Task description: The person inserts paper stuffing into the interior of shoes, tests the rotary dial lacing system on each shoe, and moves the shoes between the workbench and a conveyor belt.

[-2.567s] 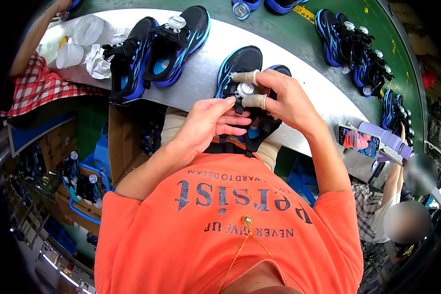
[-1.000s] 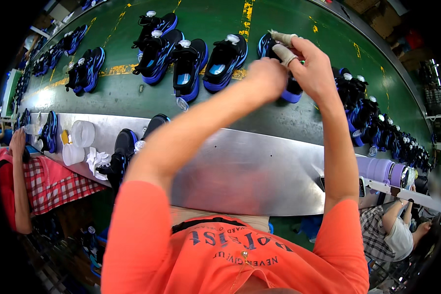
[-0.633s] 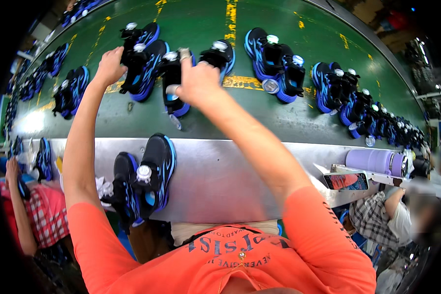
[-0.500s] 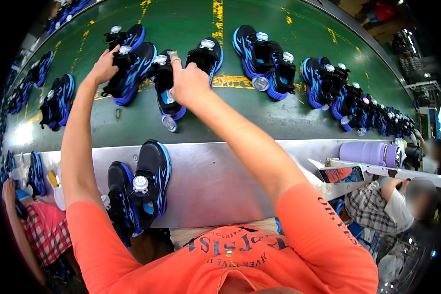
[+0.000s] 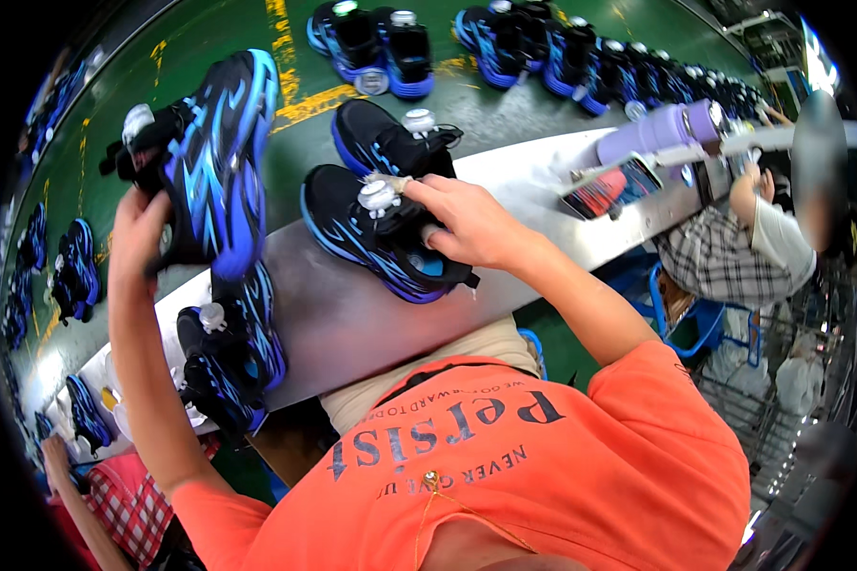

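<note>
Head view, largest first: green conveyor belt (image 5: 286,162) carrying pairs of blue-and-black sneakers (image 5: 528,43) away toward the far end; below it, metal desk (image 5: 352,314) bearing two more shoes and another pair (image 5: 229,366) at its left edge. Left hand (image 5: 138,233) raised, fingers closed around the heel of a blue-and-black shoe (image 5: 214,157) held sole-up above the belt's near edge. Right hand (image 5: 462,224) down on a second shoe (image 5: 381,238) lying on the desk, fingers curled over its tongue, thumb beside the white round dial (image 5: 376,197). Best done, by the look of it, with the desk shoe pinned flat and the lifted one kept clear of the pair beneath (easy to knock). No proper container visible; only a purple roll (image 5: 652,128) and a phone (image 5: 605,190) further along the desk.
</note>
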`<state>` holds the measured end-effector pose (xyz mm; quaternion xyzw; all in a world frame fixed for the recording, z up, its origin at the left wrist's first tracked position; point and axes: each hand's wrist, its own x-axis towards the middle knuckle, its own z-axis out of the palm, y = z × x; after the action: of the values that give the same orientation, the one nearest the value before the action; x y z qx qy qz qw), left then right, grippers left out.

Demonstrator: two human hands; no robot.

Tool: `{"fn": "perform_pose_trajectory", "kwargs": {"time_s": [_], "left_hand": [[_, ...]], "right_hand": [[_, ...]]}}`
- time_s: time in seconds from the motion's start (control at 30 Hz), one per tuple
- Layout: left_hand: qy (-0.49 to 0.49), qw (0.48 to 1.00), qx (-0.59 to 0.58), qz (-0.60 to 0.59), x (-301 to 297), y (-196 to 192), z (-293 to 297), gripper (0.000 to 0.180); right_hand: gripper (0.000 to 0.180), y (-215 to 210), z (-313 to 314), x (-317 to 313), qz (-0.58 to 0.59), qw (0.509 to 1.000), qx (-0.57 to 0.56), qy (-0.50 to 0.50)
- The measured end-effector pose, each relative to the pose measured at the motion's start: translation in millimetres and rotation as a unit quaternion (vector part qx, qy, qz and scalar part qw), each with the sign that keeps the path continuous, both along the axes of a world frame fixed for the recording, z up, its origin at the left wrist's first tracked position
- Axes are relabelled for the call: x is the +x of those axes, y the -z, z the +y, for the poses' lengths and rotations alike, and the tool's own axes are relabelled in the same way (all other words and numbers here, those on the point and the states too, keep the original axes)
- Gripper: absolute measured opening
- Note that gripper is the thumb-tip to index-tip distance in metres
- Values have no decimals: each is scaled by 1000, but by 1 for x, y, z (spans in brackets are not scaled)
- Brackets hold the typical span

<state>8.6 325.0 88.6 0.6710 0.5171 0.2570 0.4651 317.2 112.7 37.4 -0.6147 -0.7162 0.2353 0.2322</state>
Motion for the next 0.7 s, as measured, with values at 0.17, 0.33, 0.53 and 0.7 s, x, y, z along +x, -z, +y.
{"fn": "perform_pose_trajectory", "kwargs": {"time_s": [0.17,0.33,0.53,0.7], "left_hand": [[65,992,106,-3,42,15,-129,25],[46,966,159,196,47,41,-185,26],[35,923,229,306,53,75,-220,21],[22,922,214,322,62,92,-227,24]], "right_hand": [[69,1,-86,35,-11,999,21,24],[54,-36,-185,75,97,994,-39,22],[38,-64,-295,138,58,927,-204,309],[53,-2,-337,240,-75,867,-36,491]]}}
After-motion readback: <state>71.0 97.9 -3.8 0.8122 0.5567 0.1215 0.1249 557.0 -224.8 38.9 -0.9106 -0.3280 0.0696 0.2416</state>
